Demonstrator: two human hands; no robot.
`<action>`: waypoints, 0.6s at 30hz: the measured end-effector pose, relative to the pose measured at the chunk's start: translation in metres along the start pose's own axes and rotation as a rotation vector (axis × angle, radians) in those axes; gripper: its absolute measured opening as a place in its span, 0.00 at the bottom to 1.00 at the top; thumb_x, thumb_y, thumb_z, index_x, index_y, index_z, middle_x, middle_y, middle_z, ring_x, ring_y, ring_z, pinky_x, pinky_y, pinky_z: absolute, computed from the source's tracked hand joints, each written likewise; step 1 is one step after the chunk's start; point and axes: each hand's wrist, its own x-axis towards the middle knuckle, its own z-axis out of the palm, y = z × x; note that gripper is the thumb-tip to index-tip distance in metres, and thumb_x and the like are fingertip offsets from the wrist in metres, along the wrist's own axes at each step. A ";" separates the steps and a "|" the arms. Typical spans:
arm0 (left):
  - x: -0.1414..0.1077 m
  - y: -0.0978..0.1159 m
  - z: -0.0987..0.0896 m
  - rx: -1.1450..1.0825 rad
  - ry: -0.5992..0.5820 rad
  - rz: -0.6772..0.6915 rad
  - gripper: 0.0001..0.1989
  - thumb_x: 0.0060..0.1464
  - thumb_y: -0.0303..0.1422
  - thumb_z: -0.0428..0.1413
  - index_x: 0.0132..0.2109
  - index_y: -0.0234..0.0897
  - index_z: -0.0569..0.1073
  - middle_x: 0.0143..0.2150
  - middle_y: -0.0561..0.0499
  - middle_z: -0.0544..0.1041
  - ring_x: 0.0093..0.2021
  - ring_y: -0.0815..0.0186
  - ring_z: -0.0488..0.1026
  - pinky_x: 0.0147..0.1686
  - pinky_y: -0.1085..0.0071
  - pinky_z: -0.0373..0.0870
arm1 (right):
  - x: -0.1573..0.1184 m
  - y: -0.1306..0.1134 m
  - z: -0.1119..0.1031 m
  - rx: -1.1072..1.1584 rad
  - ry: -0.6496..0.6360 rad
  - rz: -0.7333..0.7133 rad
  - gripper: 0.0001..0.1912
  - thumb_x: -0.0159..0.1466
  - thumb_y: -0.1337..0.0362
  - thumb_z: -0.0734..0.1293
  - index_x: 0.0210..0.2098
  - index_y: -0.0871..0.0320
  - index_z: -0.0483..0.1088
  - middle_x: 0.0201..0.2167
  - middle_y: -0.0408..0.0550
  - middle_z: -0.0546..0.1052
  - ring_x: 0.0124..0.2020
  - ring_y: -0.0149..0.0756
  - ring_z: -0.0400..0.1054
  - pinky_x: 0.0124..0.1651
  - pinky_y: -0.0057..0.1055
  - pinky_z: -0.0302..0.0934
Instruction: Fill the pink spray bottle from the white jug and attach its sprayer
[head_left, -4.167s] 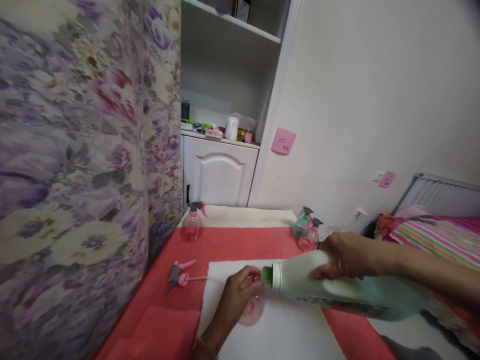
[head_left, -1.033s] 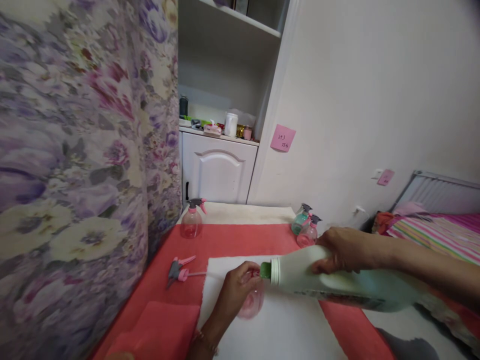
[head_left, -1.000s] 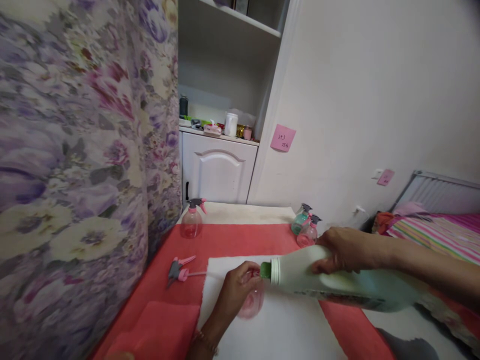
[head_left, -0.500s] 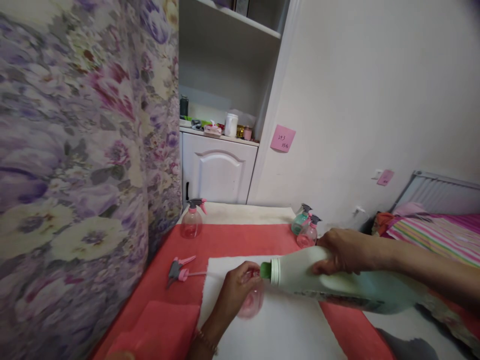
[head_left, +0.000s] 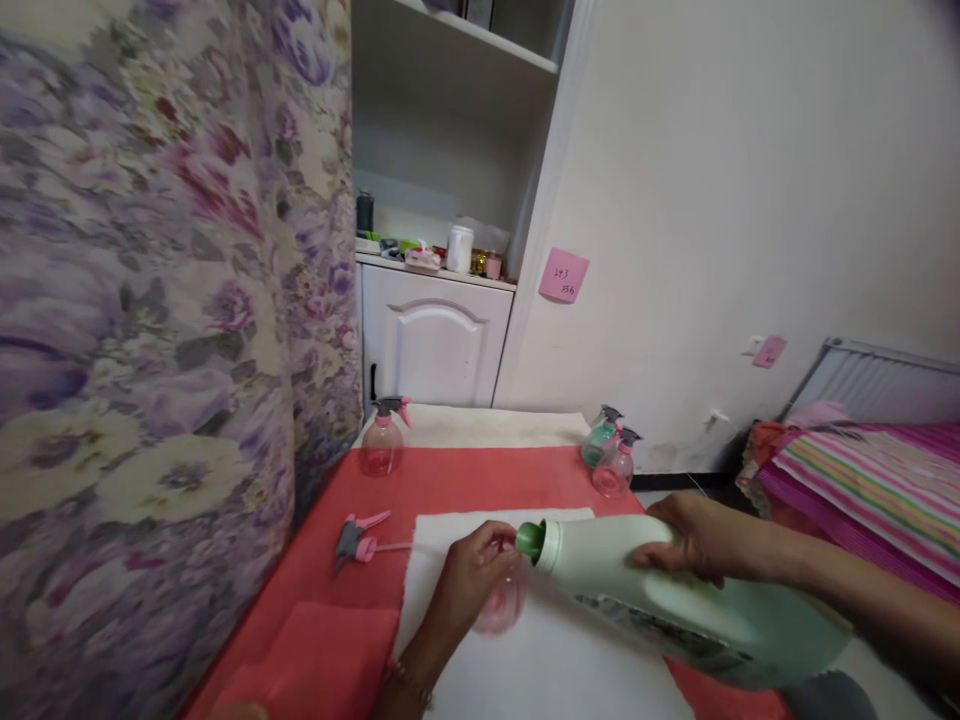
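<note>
My left hand (head_left: 480, 565) is wrapped round the neck of a clear pink spray bottle (head_left: 501, 608), which stands without its trigger top on a white sheet (head_left: 562, 655). In my right hand (head_left: 694, 540) is a large pale green jug (head_left: 675, 600), gripped by its handle and tilted on its side. The green spout of the jug lies right at the pink bottle's mouth; whether liquid is flowing I cannot tell. A grey and pink trigger sprayer (head_left: 358, 543) with its tube rests left of my left hand.
At the back left stands a pink spray bottle (head_left: 382, 448). Back right are a green spray bottle (head_left: 600, 440) and another pink one (head_left: 615, 470). A red cloth (head_left: 480, 480) covers the table. A floral curtain (head_left: 165, 300) hangs on the left.
The base of the jug has dropped, so it lies less steeply tipped, and my right hand is lower. Its spout remains at the pink bottle, which my left hand keeps holding.
</note>
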 end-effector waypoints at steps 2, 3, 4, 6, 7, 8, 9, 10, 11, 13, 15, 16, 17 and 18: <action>-0.001 0.002 0.001 0.005 0.012 0.002 0.07 0.48 0.30 0.57 0.37 0.37 0.76 0.34 0.52 0.78 0.39 0.61 0.74 0.39 0.71 0.67 | 0.000 0.003 0.004 0.022 -0.001 0.007 0.26 0.55 0.41 0.67 0.33 0.60 0.73 0.18 0.41 0.71 0.16 0.28 0.63 0.15 0.21 0.54; -0.001 0.002 0.001 0.008 0.018 0.002 0.07 0.48 0.30 0.57 0.37 0.37 0.76 0.34 0.51 0.78 0.39 0.61 0.75 0.40 0.71 0.68 | 0.000 0.004 0.006 0.029 0.000 0.016 0.25 0.56 0.41 0.67 0.33 0.60 0.72 0.18 0.41 0.70 0.17 0.28 0.63 0.15 0.20 0.54; -0.001 0.002 0.001 0.012 0.023 0.001 0.08 0.48 0.30 0.57 0.37 0.37 0.76 0.35 0.51 0.78 0.39 0.61 0.75 0.40 0.71 0.68 | 0.000 0.005 0.007 0.034 0.002 0.025 0.25 0.56 0.41 0.67 0.33 0.60 0.72 0.18 0.41 0.70 0.16 0.27 0.63 0.15 0.20 0.54; -0.001 0.001 0.001 0.025 0.033 0.003 0.08 0.48 0.30 0.57 0.38 0.37 0.76 0.36 0.50 0.79 0.40 0.60 0.75 0.41 0.70 0.69 | -0.001 0.006 0.009 0.048 0.004 0.035 0.25 0.56 0.42 0.67 0.32 0.60 0.71 0.17 0.40 0.70 0.16 0.26 0.62 0.15 0.19 0.54; -0.001 0.001 0.001 0.035 0.036 0.003 0.09 0.48 0.30 0.57 0.39 0.37 0.76 0.37 0.49 0.79 0.41 0.60 0.75 0.42 0.69 0.69 | -0.001 0.007 0.009 0.057 0.003 0.035 0.25 0.56 0.42 0.67 0.32 0.60 0.71 0.17 0.40 0.69 0.16 0.26 0.62 0.15 0.19 0.53; -0.001 0.000 0.001 0.045 0.041 0.002 0.10 0.47 0.31 0.57 0.39 0.37 0.76 0.38 0.49 0.80 0.42 0.60 0.76 0.43 0.69 0.69 | -0.002 0.008 0.010 0.065 0.003 0.035 0.25 0.56 0.42 0.67 0.32 0.60 0.71 0.17 0.40 0.69 0.16 0.26 0.62 0.15 0.19 0.53; -0.001 0.000 0.001 0.054 0.046 0.000 0.10 0.47 0.31 0.57 0.40 0.37 0.76 0.39 0.48 0.80 0.42 0.59 0.76 0.44 0.69 0.69 | -0.002 0.008 0.010 0.067 0.006 0.036 0.25 0.56 0.42 0.67 0.32 0.60 0.71 0.17 0.40 0.69 0.16 0.26 0.62 0.14 0.19 0.53; -0.001 -0.001 0.000 0.065 0.054 0.000 0.11 0.47 0.31 0.57 0.40 0.37 0.77 0.40 0.48 0.80 0.43 0.59 0.76 0.45 0.68 0.69 | -0.003 0.009 0.011 0.068 0.010 0.036 0.25 0.56 0.42 0.67 0.31 0.60 0.70 0.17 0.40 0.69 0.16 0.26 0.62 0.14 0.19 0.53; -0.001 -0.001 0.000 0.075 0.061 0.003 0.11 0.47 0.32 0.57 0.40 0.37 0.77 0.40 0.47 0.80 0.44 0.58 0.76 0.45 0.68 0.69 | -0.003 0.009 0.012 0.068 0.015 0.040 0.24 0.56 0.42 0.67 0.31 0.60 0.70 0.16 0.40 0.69 0.16 0.27 0.62 0.14 0.20 0.53; -0.001 -0.001 0.000 0.097 0.066 0.016 0.11 0.47 0.33 0.57 0.40 0.38 0.77 0.40 0.47 0.80 0.44 0.58 0.76 0.45 0.67 0.70 | -0.004 0.012 0.013 0.084 0.025 0.048 0.23 0.56 0.43 0.68 0.31 0.60 0.70 0.16 0.39 0.69 0.15 0.27 0.62 0.15 0.20 0.53; -0.001 0.000 -0.001 0.123 0.062 0.027 0.11 0.47 0.33 0.57 0.40 0.38 0.77 0.40 0.47 0.80 0.44 0.58 0.76 0.46 0.67 0.70 | -0.005 0.015 0.013 0.132 0.032 0.047 0.23 0.55 0.43 0.68 0.30 0.59 0.70 0.16 0.39 0.69 0.15 0.27 0.61 0.15 0.21 0.53; -0.001 0.000 -0.001 0.137 0.060 0.031 0.11 0.47 0.33 0.57 0.40 0.38 0.77 0.41 0.47 0.80 0.44 0.58 0.76 0.46 0.67 0.70 | -0.005 0.017 0.013 0.164 0.038 0.048 0.23 0.55 0.42 0.67 0.29 0.58 0.69 0.16 0.38 0.68 0.15 0.27 0.60 0.16 0.22 0.52; -0.001 0.001 -0.002 0.151 0.061 0.034 0.11 0.48 0.33 0.57 0.40 0.39 0.77 0.41 0.47 0.81 0.45 0.58 0.76 0.47 0.66 0.70 | -0.005 0.019 0.012 0.196 0.047 0.048 0.23 0.55 0.42 0.67 0.29 0.58 0.68 0.16 0.37 0.68 0.15 0.26 0.59 0.16 0.23 0.51; -0.001 0.000 -0.002 0.162 0.062 0.038 0.11 0.48 0.33 0.57 0.40 0.39 0.77 0.42 0.47 0.81 0.46 0.57 0.76 0.48 0.66 0.70 | -0.004 0.021 0.010 0.226 0.063 0.045 0.24 0.55 0.41 0.67 0.28 0.57 0.67 0.15 0.37 0.67 0.14 0.26 0.58 0.16 0.23 0.50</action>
